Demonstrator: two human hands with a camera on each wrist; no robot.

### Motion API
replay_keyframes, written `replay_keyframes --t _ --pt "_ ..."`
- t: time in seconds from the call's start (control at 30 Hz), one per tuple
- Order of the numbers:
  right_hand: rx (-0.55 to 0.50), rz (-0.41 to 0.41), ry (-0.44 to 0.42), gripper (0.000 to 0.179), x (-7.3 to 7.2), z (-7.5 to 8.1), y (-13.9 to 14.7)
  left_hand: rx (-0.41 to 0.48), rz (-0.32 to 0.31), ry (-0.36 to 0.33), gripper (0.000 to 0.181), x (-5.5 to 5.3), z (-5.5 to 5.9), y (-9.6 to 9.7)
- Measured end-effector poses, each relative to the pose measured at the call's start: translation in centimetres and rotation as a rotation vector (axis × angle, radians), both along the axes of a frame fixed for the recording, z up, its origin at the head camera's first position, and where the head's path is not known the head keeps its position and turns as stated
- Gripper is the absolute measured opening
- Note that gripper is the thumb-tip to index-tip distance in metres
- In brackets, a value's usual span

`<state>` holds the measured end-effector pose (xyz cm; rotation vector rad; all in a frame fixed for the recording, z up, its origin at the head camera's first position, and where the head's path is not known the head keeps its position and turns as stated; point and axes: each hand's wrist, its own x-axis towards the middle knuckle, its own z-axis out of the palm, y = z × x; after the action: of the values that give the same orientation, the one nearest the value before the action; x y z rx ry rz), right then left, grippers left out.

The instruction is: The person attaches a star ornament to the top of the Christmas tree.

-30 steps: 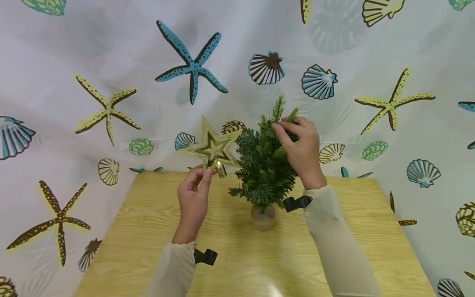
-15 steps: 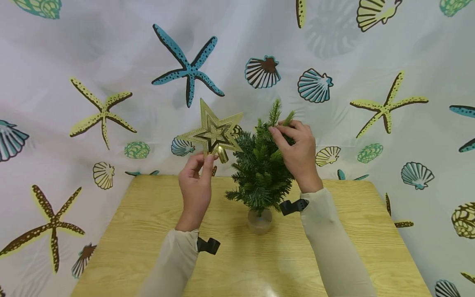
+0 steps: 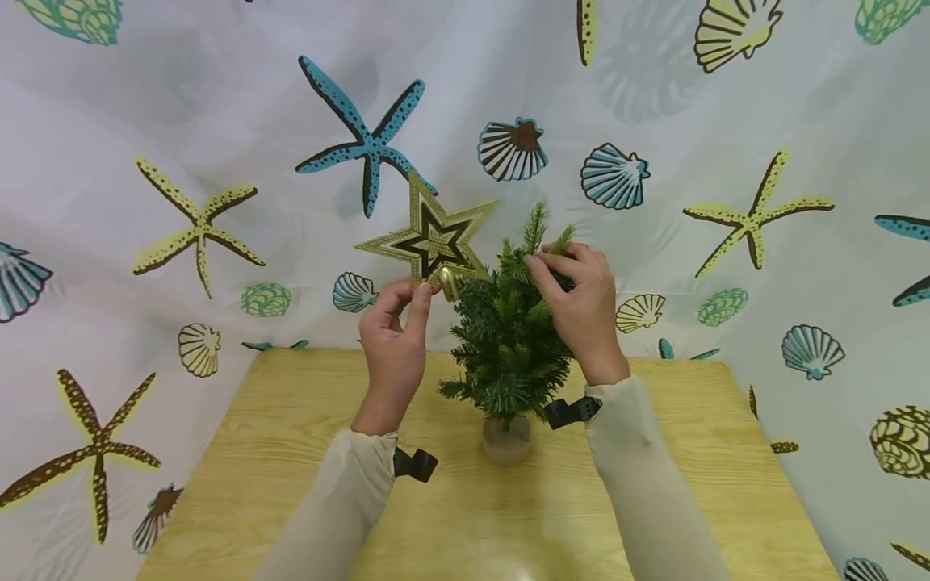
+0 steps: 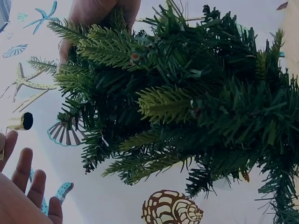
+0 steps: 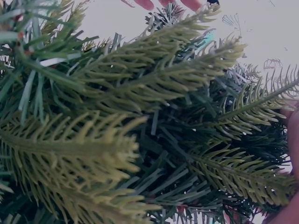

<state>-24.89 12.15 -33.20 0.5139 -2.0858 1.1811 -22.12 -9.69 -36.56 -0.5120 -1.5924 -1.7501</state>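
Note:
A gold star tree topper (image 3: 436,238) is pinched by its lower point between the thumb and fingers of my left hand (image 3: 395,355). Its short hollow tube (image 4: 27,121) shows a dark open end in the left wrist view. To the star's right stands a small artificial Christmas tree (image 3: 512,347), upright on a round pale base (image 3: 506,442). My right hand (image 3: 587,307) pinches a sprig near the treetop with thumb and fingers. Green branches (image 5: 154,79) fill most of the right wrist view and hide the fingertips there.
The tree stands on a light wooden table (image 3: 291,452). Behind and at both sides hangs a white cloth (image 3: 450,73) printed with starfish and shells. Black wrist cameras (image 3: 416,465) are strapped at both sleeves.
My left hand has lifted the star and brought it rightward, nearer the treetop. My right hand keeps its hold near the top of the tree. The view has shifted slightly.

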Motion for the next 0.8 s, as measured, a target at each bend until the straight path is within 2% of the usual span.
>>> replay_keyframes --t 0.17,0.4,0.57,0.8 --pt "0.007 0.002 0.007 0.025 0.1 -0.1 0.0 -0.014 0.001 0.018 0.017 -0.5 0.7 0.5" --pt "0.002 -0.003 -0.008 0.026 0.2 -0.3 0.0 0.004 -0.034 0.020 0.018 -0.9 2.2 1.7" --pt "-0.009 0.006 -0.009 0.025 0.4 -0.5 0.0 0.020 -0.048 0.025 0.019 -1.2 3.6 2.6" --pt "-0.023 0.011 0.019 0.023 0.4 -0.2 0.1 0.050 -0.079 0.067 0.019 -2.0 5.6 4.2"
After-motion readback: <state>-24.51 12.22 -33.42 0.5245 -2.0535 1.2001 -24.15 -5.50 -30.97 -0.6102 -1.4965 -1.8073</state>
